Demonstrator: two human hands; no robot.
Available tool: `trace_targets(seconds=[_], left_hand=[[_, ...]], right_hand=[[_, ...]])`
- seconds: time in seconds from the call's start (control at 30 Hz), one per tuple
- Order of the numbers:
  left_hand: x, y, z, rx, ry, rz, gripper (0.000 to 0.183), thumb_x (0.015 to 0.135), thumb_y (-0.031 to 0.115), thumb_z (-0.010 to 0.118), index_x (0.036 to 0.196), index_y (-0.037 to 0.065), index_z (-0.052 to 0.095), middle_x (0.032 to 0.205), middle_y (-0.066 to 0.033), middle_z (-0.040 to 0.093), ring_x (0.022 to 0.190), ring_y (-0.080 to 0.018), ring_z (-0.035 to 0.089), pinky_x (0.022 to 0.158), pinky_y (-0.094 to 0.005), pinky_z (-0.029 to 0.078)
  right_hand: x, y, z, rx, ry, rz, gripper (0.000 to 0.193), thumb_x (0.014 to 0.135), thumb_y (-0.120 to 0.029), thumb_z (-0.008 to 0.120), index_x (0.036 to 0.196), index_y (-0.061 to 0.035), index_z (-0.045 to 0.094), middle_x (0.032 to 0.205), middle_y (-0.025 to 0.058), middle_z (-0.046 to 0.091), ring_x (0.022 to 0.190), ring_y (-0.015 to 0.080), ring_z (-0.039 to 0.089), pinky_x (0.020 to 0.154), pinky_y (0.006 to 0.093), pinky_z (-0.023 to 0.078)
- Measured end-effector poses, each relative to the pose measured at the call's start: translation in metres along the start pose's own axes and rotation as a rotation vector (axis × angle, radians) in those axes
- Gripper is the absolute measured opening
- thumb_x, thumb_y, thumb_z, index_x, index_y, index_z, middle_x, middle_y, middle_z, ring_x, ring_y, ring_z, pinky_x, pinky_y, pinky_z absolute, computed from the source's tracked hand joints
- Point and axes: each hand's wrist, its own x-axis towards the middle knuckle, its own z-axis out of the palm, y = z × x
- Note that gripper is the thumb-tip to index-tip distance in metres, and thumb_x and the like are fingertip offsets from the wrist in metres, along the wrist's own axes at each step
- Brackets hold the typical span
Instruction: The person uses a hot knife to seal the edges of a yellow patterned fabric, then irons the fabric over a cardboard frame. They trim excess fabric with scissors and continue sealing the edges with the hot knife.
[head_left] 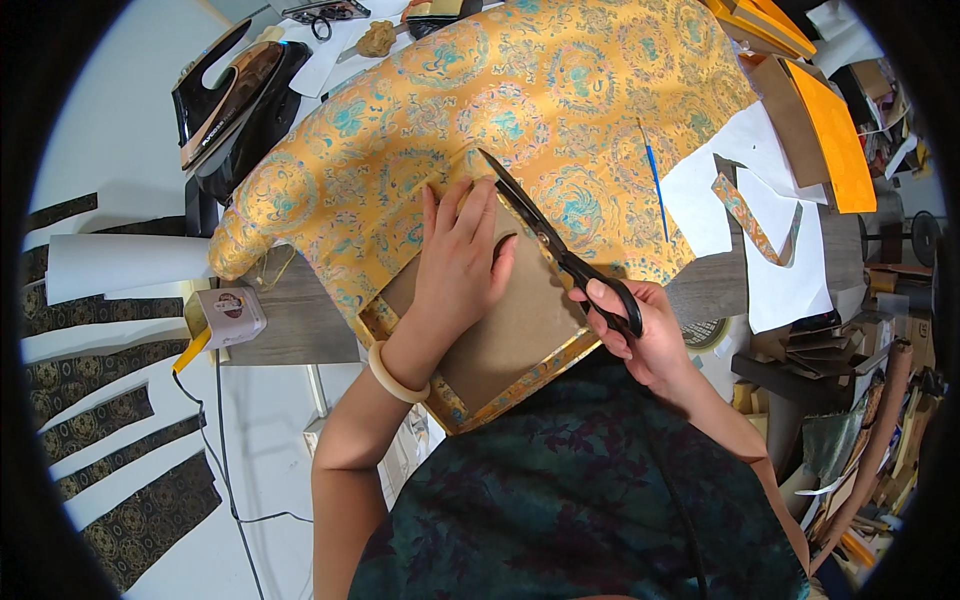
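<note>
A shallow, open box or frame [497, 330] with patterned golden edges and a brown inner face rests at the table's near edge, against my lap. Yellow-gold brocade fabric [575, 130] with round teal and pink motifs spreads beyond it, meeting its far side. My left hand [460, 245], a pale bangle [398, 375] on its wrist, lies over the box with fingers stretched onto its far edge and the fabric. In my right hand [635, 330] are black scissors [540, 230], gripped by the handles. Their blades point up and left along the box's far side, beside my left fingertips.
An iron [235, 105] stands at the back left, near a small box [228, 318]. A blue pen [656, 185] lies on the fabric. White paper [785, 250] with a fabric strip [745, 215] sits right. Dark patterned strips [150, 515] hang or lie at left.
</note>
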Motion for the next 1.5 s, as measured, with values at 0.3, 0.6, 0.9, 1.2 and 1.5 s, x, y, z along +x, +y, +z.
trace_targets(seconds=[0.3, 0.6, 0.9, 1.2, 1.5], left_hand=[[0.0004, 0.0008, -0.0004, -0.004, -0.006, 0.000, 0.063, 0.084, 0.017, 0.075, 0.137, -0.007, 0.051, 0.144, -0.0153, 0.048, 0.134, -0.0368, 0.044, 0.116, -0.0620, 0.029], [0.0004, 0.0008, 0.0006, -0.028, -0.012, -0.011, 0.064, 0.083, 0.017, 0.075, 0.137, -0.007, 0.051, 0.144, -0.0156, 0.049, 0.134, -0.0369, 0.045, 0.116, -0.0622, 0.028], [0.0016, 0.0013, 0.0003, -0.033, -0.006, -0.013, 0.064, 0.082, 0.016, 0.076, 0.136, -0.006, 0.051, 0.142, -0.0154, 0.050, 0.134, -0.0364, 0.045, 0.117, -0.0622, 0.027], [0.0017, 0.0009, 0.0000, -0.057, 0.016, -0.009, 0.065, 0.080, 0.014, 0.077, 0.136, -0.006, 0.052, 0.141, -0.0159, 0.051, 0.132, -0.0367, 0.047, 0.117, -0.0617, 0.027], [0.0033, 0.0010, -0.0007, -0.069, 0.022, -0.005, 0.065, 0.079, 0.015, 0.078, 0.135, -0.007, 0.053, 0.138, -0.0167, 0.053, 0.130, -0.0370, 0.049, 0.117, -0.0618, 0.027]], right_hand=[[-0.0010, 0.0016, 0.0005, 0.002, 0.002, -0.006, 0.035, 0.092, -0.031, 0.077, 0.099, 0.0024, 0.072, 0.063, -0.0018, 0.057, 0.044, 0.0021, 0.043, 0.038, 0.0191, 0.026], [-0.0035, 0.0029, 0.0059, 0.011, 0.008, -0.011, 0.036, 0.095, -0.028, 0.074, 0.104, 0.0062, 0.070, 0.062, -0.0020, 0.055, 0.043, 0.0024, 0.040, 0.039, 0.0212, 0.025], [-0.0039, 0.0033, 0.0051, 0.014, -0.023, -0.028, 0.030, 0.095, -0.027, 0.074, 0.099, 0.0027, 0.071, 0.061, -0.0030, 0.055, 0.044, 0.0016, 0.039, 0.039, 0.0206, 0.024], [-0.0048, 0.0030, 0.0064, 0.025, -0.021, -0.042, 0.024, 0.093, -0.026, 0.076, 0.086, -0.0034, 0.070, 0.062, -0.0033, 0.055, 0.044, 0.0014, 0.040, 0.038, 0.0202, 0.023], [-0.0047, 0.0037, 0.0083, 0.009, -0.006, -0.043, 0.026, 0.093, -0.026, 0.076, 0.080, -0.0052, 0.068, 0.061, -0.0037, 0.055, 0.044, 0.0008, 0.039, 0.038, 0.0208, 0.022]])
